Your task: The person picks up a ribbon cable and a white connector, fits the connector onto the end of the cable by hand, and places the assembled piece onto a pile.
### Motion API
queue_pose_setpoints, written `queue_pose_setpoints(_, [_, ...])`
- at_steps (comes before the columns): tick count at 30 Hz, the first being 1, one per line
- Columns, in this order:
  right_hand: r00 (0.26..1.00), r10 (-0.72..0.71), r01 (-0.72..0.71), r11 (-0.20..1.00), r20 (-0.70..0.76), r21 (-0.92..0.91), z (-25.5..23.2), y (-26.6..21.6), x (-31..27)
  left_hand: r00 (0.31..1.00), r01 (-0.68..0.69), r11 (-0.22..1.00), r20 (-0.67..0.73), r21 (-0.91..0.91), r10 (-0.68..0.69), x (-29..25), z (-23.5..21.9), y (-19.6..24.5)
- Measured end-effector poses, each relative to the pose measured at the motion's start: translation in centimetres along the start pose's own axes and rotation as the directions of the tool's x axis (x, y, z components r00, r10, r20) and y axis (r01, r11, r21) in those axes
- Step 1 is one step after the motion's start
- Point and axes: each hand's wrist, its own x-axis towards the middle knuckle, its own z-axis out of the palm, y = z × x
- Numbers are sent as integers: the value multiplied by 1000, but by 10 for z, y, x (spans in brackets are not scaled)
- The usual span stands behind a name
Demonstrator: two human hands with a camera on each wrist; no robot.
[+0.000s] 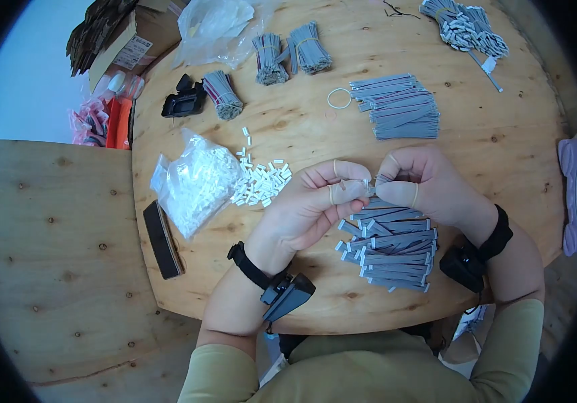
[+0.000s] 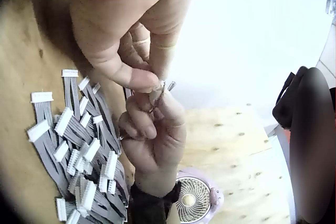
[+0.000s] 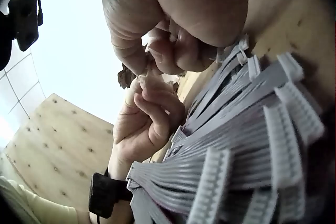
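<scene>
Thumb and forefinger of the left hand (image 1: 319, 201) pinch a small white connector (image 1: 370, 188) above the near pile of grey ribbon cables (image 1: 399, 248). Opposite it, fingertip to fingertip, the right hand (image 1: 429, 185) pinches thin wires, mostly hidden by the fingers. In the left wrist view the left hand (image 2: 126, 19) meets the right hand (image 2: 157, 140) at the thin wires (image 2: 161, 97). The right wrist view has the right hand (image 3: 178, 8) above the left hand (image 3: 149, 124), beside cables with white connectors (image 3: 283, 137). Pale covers wrap some fingertips.
Loose white connectors (image 1: 261, 183) lie beside a clear bag full of them (image 1: 201, 178). Farther back are a flat stack of cables (image 1: 399, 107), tied bundles (image 1: 310, 48), a black case (image 1: 184, 101) and a green ring (image 1: 339, 99). A dark phone-like slab (image 1: 163, 240) lies left.
</scene>
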Motion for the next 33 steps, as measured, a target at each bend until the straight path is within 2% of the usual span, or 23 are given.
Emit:
queue_pose_setpoints(12, [999,-32,34,998,32,-49,-2,0,-1,999,-12,1000,35,7,12,0,-1,-1])
queue_pose_setpoints(21, [997,-66,68,996,27,-60,-2,2,-1,1000,3,998,9,59,-3,-2,1,2])
queue_pose_setpoints(27, [995,-95,96,993,31,-62,-3,4,-2,999,-47,995,25,84,45,-2,2,0])
queue_pose_setpoints(33, [996,-78,74,991,-31,-107,0,2,-3,990,-137,967,0,213,140,-1,4,-4])
